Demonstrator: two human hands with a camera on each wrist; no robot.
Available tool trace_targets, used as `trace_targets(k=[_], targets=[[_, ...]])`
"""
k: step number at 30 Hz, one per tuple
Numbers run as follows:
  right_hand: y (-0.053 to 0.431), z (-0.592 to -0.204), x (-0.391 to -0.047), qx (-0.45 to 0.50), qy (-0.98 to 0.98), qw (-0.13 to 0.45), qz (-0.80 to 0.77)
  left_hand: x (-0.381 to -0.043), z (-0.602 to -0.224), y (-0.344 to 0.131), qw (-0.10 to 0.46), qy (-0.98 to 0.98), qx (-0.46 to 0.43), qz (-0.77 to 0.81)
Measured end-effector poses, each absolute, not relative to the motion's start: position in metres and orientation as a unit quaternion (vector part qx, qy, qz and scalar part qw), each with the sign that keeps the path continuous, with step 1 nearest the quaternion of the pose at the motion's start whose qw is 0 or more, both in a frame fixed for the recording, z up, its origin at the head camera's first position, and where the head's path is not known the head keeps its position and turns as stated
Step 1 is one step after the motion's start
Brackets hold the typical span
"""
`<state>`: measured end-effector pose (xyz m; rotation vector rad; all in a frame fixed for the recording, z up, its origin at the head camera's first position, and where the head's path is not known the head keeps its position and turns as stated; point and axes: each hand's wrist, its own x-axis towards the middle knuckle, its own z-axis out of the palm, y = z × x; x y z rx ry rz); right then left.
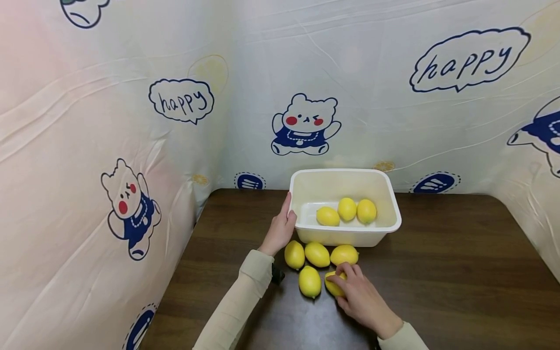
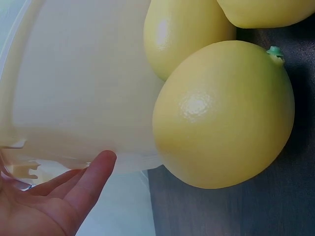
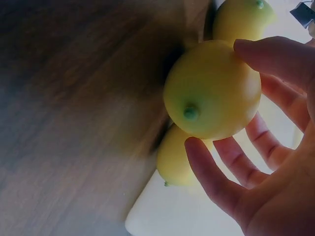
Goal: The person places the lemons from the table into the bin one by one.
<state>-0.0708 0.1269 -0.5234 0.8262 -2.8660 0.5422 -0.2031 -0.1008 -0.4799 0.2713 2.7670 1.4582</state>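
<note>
My right hand (image 1: 363,299) holds a yellow lemon (image 3: 211,93) at the table's near side, thumb on one side of it and fingertips on the other. At the left end of a white plastic bin (image 1: 345,236), my left hand (image 1: 280,231) rests its fairly straight fingers along the wall, with the thumb at the front corner. Three lemons (image 1: 347,209) lie inside the bin. Just in front of it, a row of three more lemons (image 1: 317,254) sits on the table. Another lemon (image 1: 309,282) lies left of the held one.
A dark wooden table (image 1: 450,253) carries everything. Behind and to the left hangs a pale cloth (image 1: 245,97) printed with bears and the word happy; the bin stands close to it at the back edge. A small black object (image 1: 277,275) shows under the left wrist.
</note>
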Motion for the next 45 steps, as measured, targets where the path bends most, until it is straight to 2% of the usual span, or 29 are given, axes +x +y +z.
trace_targets(k=[14,24,45], targets=[[0.128,-0.527,-0.068,0.257,-0.945,-0.02,0.202,-0.203,-0.48,-0.1,0.001,0.88,0.085,0.467],[0.13,-0.533,-0.064,0.278,-0.935,-0.031,0.218,-0.203,-0.481,-0.1,0.0,0.881,0.081,0.466],[0.129,-0.535,-0.064,0.259,-0.935,-0.074,0.228,-0.204,-0.48,-0.099,0.009,0.877,0.077,0.473]])
